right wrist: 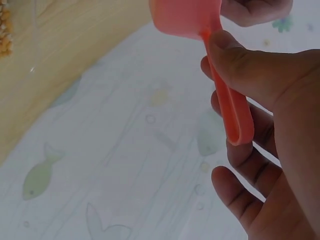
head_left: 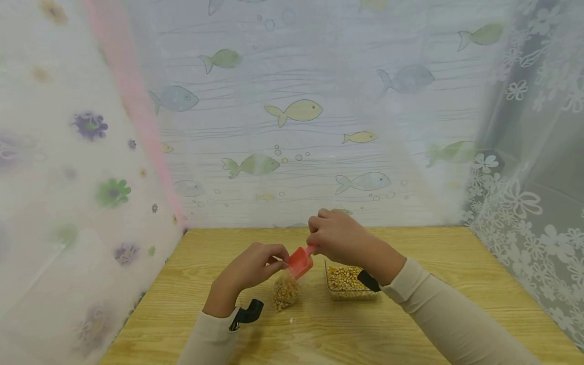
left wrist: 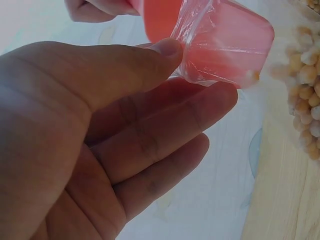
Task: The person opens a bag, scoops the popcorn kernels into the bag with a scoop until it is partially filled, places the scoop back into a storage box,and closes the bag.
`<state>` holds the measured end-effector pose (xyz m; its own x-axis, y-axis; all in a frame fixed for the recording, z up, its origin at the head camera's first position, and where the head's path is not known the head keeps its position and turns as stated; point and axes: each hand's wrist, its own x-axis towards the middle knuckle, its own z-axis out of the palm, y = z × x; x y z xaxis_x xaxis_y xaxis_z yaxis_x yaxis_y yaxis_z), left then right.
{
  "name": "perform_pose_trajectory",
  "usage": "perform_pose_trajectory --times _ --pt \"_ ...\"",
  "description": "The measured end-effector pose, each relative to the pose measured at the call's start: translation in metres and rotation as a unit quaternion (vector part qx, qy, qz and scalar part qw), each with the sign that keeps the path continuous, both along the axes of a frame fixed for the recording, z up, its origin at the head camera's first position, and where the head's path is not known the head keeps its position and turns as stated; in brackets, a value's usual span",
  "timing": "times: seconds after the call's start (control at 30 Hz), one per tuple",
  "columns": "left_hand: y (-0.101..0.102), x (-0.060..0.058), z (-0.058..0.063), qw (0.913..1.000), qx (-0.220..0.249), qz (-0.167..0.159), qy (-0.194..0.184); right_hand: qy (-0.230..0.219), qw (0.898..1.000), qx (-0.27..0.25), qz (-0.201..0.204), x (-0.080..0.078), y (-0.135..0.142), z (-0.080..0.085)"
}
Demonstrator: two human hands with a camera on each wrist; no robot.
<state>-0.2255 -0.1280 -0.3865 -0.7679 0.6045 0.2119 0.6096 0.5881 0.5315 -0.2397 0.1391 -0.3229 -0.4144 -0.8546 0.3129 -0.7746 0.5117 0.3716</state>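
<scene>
My right hand point(head_left: 339, 238) grips the handle of a pink-red scoop point(right wrist: 227, 95), thumb laid along it. The scoop's bowl point(head_left: 300, 261) tips down into the mouth of a clear plastic bag point(head_left: 286, 293), which has corn kernels in its lower part. With thumb and fingertips my left hand point(head_left: 253, 266) pinches the bag's edge, and in the left wrist view the thin film wraps the scoop point(left wrist: 230, 45). One kernel point(left wrist: 255, 76) shows at the scoop's rim. To the right, below my right hand, stands a clear container point(head_left: 351, 293) of corn kernels.
A wood-grain table point(head_left: 365, 334) lies under everything. Behind it hangs a translucent curtain point(head_left: 292, 152) printed with fish. Flowered sheets close in the left side point(head_left: 91, 203) and the right side point(head_left: 524, 203). Each wrist carries a black camera mount point(head_left: 250, 312).
</scene>
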Motion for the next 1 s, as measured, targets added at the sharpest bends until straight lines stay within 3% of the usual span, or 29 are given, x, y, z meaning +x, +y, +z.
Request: perform_pose_trajectory --times 0.23,0.4,0.53,0.7,0.87,1.0 --pt "-0.002 0.0 0.0 1.0 -0.004 0.005 -0.007 0.013 0.998 0.049 -0.025 0.008 -0.011 0.007" --pt "-0.002 0.0 -0.001 0.9999 -0.008 0.007 -0.002 0.026 0.998 0.052 -0.035 0.008 -0.009 0.009" --pt "-0.002 0.0 -0.001 1.0 -0.007 0.004 0.005 0.017 0.999 0.016 -0.036 0.005 0.003 0.008" --pt "0.0 0.001 0.0 0.9999 -0.01 0.006 0.01 -0.006 0.999 -0.051 -0.003 -0.001 0.024 -0.002" --pt "0.0 0.003 0.001 0.9999 -0.013 0.008 0.006 -0.043 0.993 -0.111 0.01 -0.005 0.045 -0.015" --pt "0.0 0.003 0.0 0.9999 -0.01 0.006 0.007 -0.068 0.987 -0.147 -0.004 -0.004 0.062 -0.025"
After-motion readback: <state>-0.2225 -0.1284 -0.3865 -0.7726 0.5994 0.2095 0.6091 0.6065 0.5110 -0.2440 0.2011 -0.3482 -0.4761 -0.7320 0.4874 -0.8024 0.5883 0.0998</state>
